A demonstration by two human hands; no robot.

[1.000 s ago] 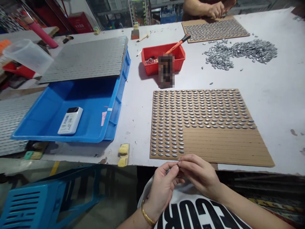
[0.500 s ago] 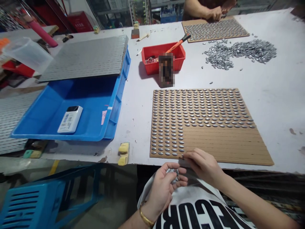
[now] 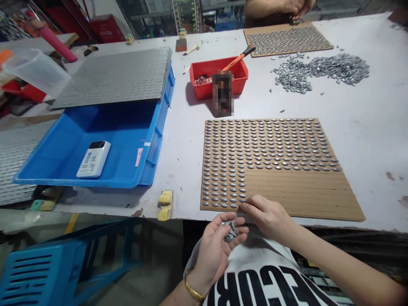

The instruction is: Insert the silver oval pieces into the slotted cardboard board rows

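Note:
My left hand [image 3: 216, 240] is cupped palm up just off the table's front edge, its fingers curled round a small heap of silver pointed-oval pieces [image 3: 230, 231]. My right hand [image 3: 266, 214] rests at the front edge of a brown grooved cardboard sheet [image 3: 299, 193], fingertips pinched together beside the lowest row. Whatever lies between those fingertips is hidden. Rows of the same silver ovals [image 3: 261, 142] cover the sheet's far part and its left columns. Bare grooves show at the front right.
A blue crate [image 3: 127, 170] holding a white device stands left, a grey slotted panel [image 3: 114, 78] across it. Behind my sheet are a red bin [image 3: 237, 85] and a pile of silver ovals [image 3: 338, 70]. Across the table, another person's hands [image 3: 296, 8] are above a similar sheet [image 3: 287, 40].
My right hand's fingertips have shifted slightly left along the sheet's front edge. My left hand has risen a little. The other person's hands have lifted off their sheet somewhat.

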